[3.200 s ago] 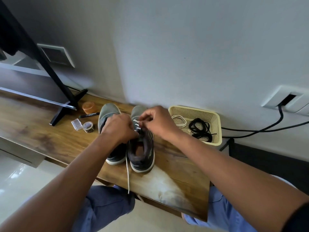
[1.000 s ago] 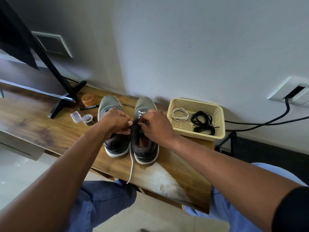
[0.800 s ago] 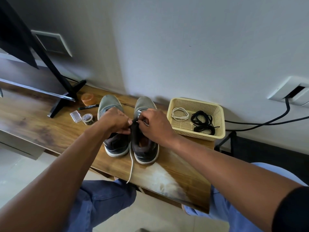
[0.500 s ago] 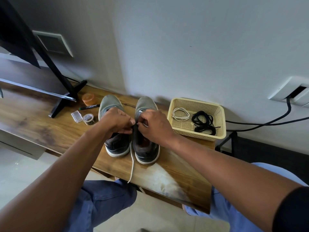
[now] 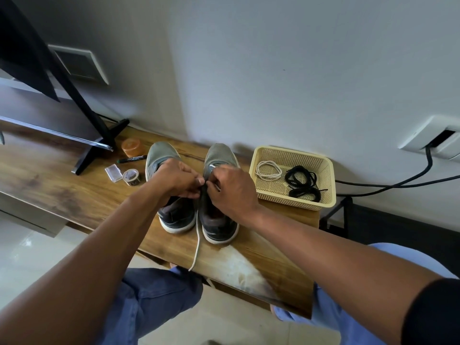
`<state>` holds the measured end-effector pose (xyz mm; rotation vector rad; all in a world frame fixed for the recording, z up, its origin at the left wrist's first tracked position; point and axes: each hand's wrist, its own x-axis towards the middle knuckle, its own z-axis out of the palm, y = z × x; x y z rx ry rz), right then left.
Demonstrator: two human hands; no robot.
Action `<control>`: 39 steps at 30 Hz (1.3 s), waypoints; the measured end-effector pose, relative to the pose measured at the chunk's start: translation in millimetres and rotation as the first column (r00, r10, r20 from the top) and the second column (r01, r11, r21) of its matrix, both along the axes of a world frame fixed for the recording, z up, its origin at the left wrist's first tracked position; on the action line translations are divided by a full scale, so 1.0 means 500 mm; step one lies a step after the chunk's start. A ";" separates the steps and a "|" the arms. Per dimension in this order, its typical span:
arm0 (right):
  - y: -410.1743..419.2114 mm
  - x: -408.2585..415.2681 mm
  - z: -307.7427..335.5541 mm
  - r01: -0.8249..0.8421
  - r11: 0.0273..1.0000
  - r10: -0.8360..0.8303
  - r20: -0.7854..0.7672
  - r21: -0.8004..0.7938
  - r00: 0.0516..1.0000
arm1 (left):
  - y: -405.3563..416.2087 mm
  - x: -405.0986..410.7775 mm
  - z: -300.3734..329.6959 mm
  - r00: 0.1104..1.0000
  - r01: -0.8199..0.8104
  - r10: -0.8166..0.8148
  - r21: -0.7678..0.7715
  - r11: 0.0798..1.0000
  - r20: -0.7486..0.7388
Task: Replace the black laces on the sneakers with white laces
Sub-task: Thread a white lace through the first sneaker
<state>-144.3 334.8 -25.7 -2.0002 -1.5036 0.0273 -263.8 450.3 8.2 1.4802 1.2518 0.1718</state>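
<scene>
Two grey-green sneakers with dark heel collars and pale soles are sitting side by side on the wooden table (image 5: 49,185), toes pointing at the wall. The right sneaker (image 5: 219,220) is carrying a white lace (image 5: 197,235): a short stretch is showing at the lowest eyelets near the toe, and one loose end is trailing down between the two heels and hanging over the table's front edge. The left sneaker (image 5: 171,212) is lying largely under the left hand (image 5: 174,181), its lacing hidden.

The right hand (image 5: 231,188) is working over the right sneaker's throat, fingers curled together and pinching the white lace. The left hand's fingertips are pressing together right beside it, on the lace as far as can be told; the exact grip is hidden.

Just right of the sneakers a cream basket (image 5: 331,185) is holding a coiled white lace (image 5: 268,170) and, apart from it, a tangle of black laces (image 5: 302,183).

To the left are lying a tape roll (image 5: 131,176), a small clear box (image 5: 113,172), a marker (image 5: 132,159) and an orange lid (image 5: 131,147).
</scene>
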 end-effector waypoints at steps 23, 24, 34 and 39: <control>0.022 0.038 0.023 -0.129 0.980 0.116 -0.098 -0.149 0.988 | 0.011 -0.001 -0.011 0.996 0.035 -0.023 0.147 0.988 -0.086; 0.020 0.037 0.023 -0.140 0.979 0.129 -0.081 -0.146 0.988 | 0.010 -0.001 -0.010 0.996 0.028 -0.015 0.148 0.989 -0.089; 0.019 0.044 0.027 -0.133 0.976 0.106 -0.157 -0.174 0.982 | 0.006 -0.003 -0.005 0.994 0.030 -0.017 0.125 0.992 -0.104; 0.023 0.049 0.026 -0.141 0.973 0.113 -0.154 -0.182 0.982 | 0.003 0.001 0.001 0.995 0.034 -0.023 0.115 0.993 -0.094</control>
